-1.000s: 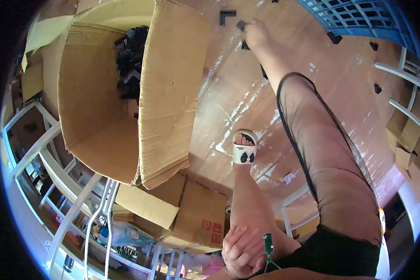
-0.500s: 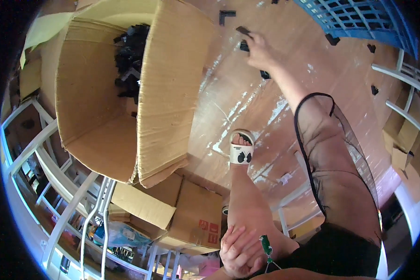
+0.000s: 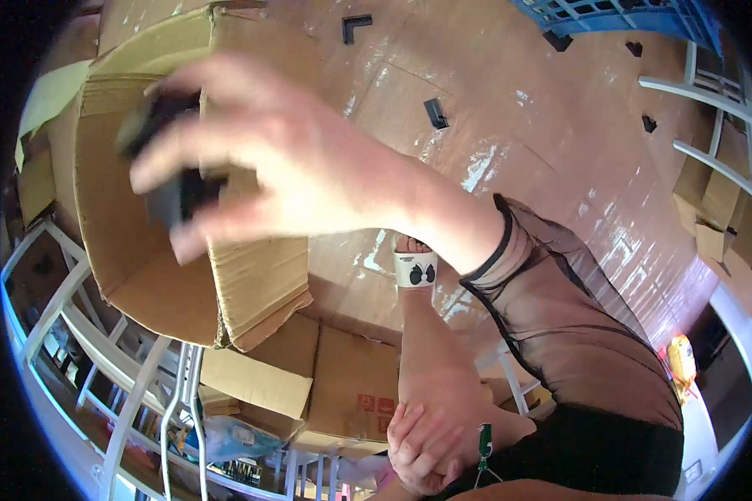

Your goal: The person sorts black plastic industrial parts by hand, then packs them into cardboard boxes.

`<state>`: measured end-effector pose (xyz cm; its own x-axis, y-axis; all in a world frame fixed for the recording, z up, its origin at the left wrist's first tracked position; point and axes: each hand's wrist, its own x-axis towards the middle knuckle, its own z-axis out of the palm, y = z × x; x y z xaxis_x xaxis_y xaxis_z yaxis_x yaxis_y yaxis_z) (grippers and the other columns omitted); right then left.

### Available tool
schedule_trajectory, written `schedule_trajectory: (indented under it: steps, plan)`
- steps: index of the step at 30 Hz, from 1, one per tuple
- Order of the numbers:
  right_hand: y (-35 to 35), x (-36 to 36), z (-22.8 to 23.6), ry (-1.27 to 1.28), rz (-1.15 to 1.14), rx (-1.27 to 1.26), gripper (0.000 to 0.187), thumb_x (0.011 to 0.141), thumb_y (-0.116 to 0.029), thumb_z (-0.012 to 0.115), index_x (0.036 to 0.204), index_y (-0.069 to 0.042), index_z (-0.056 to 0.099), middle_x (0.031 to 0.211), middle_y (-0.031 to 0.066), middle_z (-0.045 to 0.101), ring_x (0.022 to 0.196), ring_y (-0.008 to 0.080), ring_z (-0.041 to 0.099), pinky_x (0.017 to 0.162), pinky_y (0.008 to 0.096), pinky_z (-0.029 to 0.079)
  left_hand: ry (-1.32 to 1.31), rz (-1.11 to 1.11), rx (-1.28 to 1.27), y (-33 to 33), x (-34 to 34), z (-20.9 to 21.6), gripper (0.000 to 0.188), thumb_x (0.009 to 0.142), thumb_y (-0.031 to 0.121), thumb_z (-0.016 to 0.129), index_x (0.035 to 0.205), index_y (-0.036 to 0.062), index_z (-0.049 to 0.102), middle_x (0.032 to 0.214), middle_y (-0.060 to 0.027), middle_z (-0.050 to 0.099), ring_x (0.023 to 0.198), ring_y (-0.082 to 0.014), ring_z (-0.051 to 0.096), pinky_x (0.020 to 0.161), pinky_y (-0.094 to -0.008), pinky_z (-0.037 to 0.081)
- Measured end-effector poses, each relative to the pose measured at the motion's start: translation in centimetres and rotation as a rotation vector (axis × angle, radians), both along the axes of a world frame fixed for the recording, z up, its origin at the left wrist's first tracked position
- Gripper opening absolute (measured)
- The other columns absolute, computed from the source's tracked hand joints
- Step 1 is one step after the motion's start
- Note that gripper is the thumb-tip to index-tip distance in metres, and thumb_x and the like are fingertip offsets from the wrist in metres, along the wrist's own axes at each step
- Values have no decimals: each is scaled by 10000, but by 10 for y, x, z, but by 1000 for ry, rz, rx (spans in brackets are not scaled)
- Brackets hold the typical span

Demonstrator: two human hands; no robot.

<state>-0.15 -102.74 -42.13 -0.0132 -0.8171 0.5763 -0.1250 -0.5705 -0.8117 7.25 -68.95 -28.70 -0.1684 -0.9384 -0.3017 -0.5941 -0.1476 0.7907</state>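
The right hand (image 3: 259,142) is blurred, as are the black pieces (image 3: 199,190) at its fingers; whether these are gripped or loose cannot be told. The hand covers much of the inside of the cardboard box (image 3: 263,290). The right forearm (image 3: 443,219) overlaps the front of the slipper (image 3: 415,271). What lies under the palm of the left hand (image 3: 426,442) is hidden. The upper edge crops the blue basket (image 3: 643,17). Small goods (image 3: 241,470) at lower left are too small to identify.
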Motion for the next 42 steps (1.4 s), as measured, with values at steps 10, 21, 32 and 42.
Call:
schedule_trajectory:
  steps: [10, 21, 32, 42]
  plan:
    - [84, -117, -251, 1055, -512, 695, 418, 781, -233, 735, 1176, -214, 599, 1107, 128, 544, 1121, 292, 470, 882, 394, 454, -5, -57, 22, -1, 2, 2, 311, 783, 361, 675, 954, 104, 704, 1098, -168, 624, 1091, -390, 563, 978, -573, 418]
    - [-20, -343, -279, 845, -786, 1064, 852, 757, -203, 735, 1457, -157, 250, 927, 133, 680, 809, 256, 660, 684, 395, 539, -10, 22, 54, -12, -7, 5, 224, 763, 265, 659, 902, 91, 685, 1082, -159, 615, 1109, -401, 536, 986, -601, 394]
    - [-43, -472, -354, 580, -547, 1506, 767, 753, -137, 764, 1351, -175, 284, 1047, 179, 617, 821, 259, 654, 542, 332, 560, 20, 2, 52, -20, -22, 5, 307, 757, 324, 637, 943, 83, 679, 1075, -166, 626, 1103, -400, 546, 983, -601, 397]
    - [68, -99, -28, -261, -30, 533, 109, 940, -132, 586, 1010, -72, 527, 876, 59, 637, 762, 148, 646, 712, 294, 521, -15, 4, 23, -27, -29, 12, 272, 774, 283, 599, 926, 79, 695, 1071, -173, 625, 1115, -404, 536, 995, -582, 395]
